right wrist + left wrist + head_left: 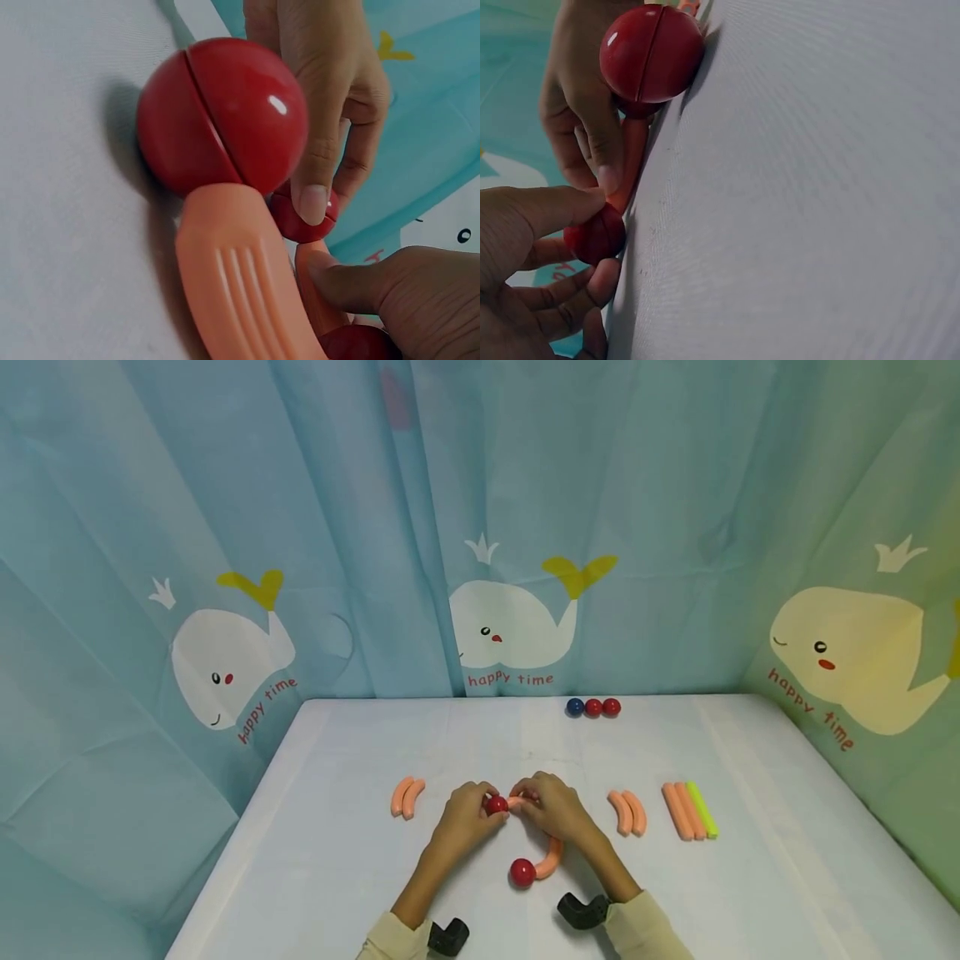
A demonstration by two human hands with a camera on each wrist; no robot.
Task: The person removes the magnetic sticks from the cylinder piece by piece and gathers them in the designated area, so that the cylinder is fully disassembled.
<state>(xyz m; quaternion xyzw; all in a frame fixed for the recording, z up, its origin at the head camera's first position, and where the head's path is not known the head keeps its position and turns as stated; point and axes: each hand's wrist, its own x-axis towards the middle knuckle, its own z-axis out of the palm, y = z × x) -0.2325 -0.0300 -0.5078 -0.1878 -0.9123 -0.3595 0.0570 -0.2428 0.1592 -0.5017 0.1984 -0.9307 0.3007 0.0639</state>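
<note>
My left hand pinches a small red ball between thumb and fingers. Beside it, my right hand grips a curved orange stick, whose end meets that ball. Another red ball shows partly behind the right thumb in the right wrist view. From under the right hand a second curved orange stick bends toward me, ending in a nearer red ball. That ball has a groove round it and fills much of the right wrist view. The pieces lie low over the white table.
A pair of curved orange sticks lies at left, another pair at right. Beyond these are two straight orange sticks and a lime green one. One blue ball and two red balls line the white table's back edge.
</note>
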